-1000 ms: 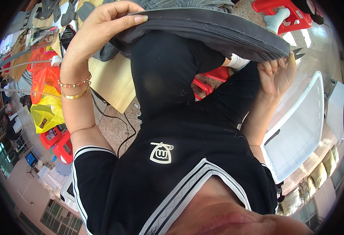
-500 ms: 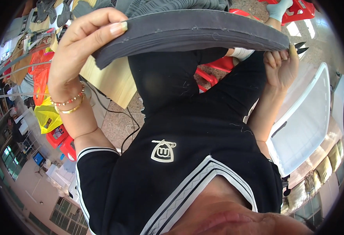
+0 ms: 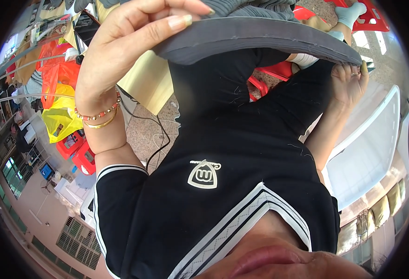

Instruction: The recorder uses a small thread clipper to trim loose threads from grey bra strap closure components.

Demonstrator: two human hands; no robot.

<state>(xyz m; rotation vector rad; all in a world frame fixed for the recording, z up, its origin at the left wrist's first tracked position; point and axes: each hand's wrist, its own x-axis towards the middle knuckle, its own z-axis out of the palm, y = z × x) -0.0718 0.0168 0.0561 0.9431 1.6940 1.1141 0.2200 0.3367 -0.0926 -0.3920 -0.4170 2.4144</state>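
A long dark grey band of ribbed, layered fabric point(image 3: 265, 35) is held up in an arc above my lap, loose thread bits along its seam. My left hand point(image 3: 137, 44) grips its left end, thumb over the upper edge and the other fingers reaching behind. At the opposite end my right hand point(image 3: 351, 86) has its fingers closed on the fabric. A dark pointed tip shows just beyond that hand, mostly hidden.
More grey ribbed fabric point(image 3: 241, 8) lies beyond the band. A pale wooden board point(image 3: 153, 86) is at left, near black cables point(image 3: 165, 135). Red and yellow bags point(image 3: 62, 111) hang by red stools point(image 3: 84, 160). A white bin point(image 3: 367, 149) stands at right; another person's socked foot point(image 3: 351, 13) is far right.
My left hand has moved right and nearer the fabric's middle, its fingers stretching out further. The band has shifted right, its left end lifting. The dark blades beside my right hand show less.
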